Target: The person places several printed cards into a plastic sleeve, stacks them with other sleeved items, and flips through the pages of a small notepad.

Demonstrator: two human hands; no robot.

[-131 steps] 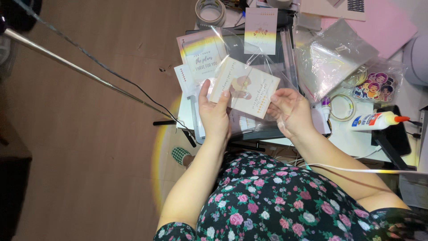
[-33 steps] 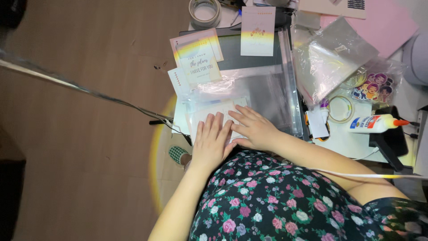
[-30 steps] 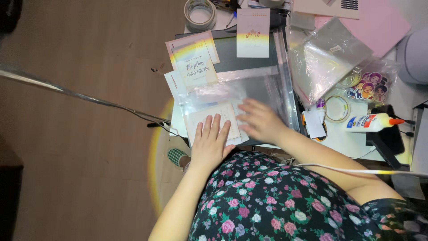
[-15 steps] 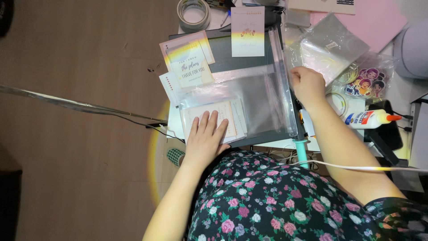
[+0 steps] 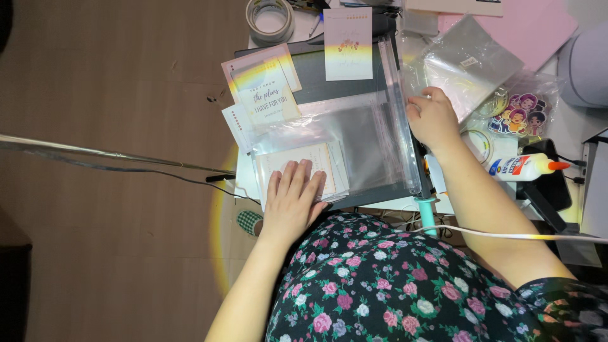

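The left hand (image 5: 292, 202) lies flat, palm down, on a pale printed card (image 5: 303, 170) that sits inside a clear plastic sleeve (image 5: 354, 149) on the dark cutting board (image 5: 316, 69). Its fingers (image 5: 297, 180) are stretched out straight and close together, gripping nothing; the flat press looks meant to keep card and sleeve from sliding on the slick board.

The right hand (image 5: 432, 119) rests well apart from it, at the board's right edge beside the clear guide rail (image 5: 405, 126). Its fingers are curled loosely, and the tips touch a heap of crinkled clear bags (image 5: 468, 66) (whether they actually pinch one is hard to tell through the glare on the plastic).

Above the sleeve, more cards lie on the board: a rainbow-edged one (image 5: 261, 79) tilted at the upper left, and an upright one with a small flower print (image 5: 348, 43). A tape roll (image 5: 269, 16) sits at the top, and a bag of cartoon-figure stickers (image 5: 518, 117) and a white glue bottle (image 5: 525, 168) lie to the right, the bottle on its side.
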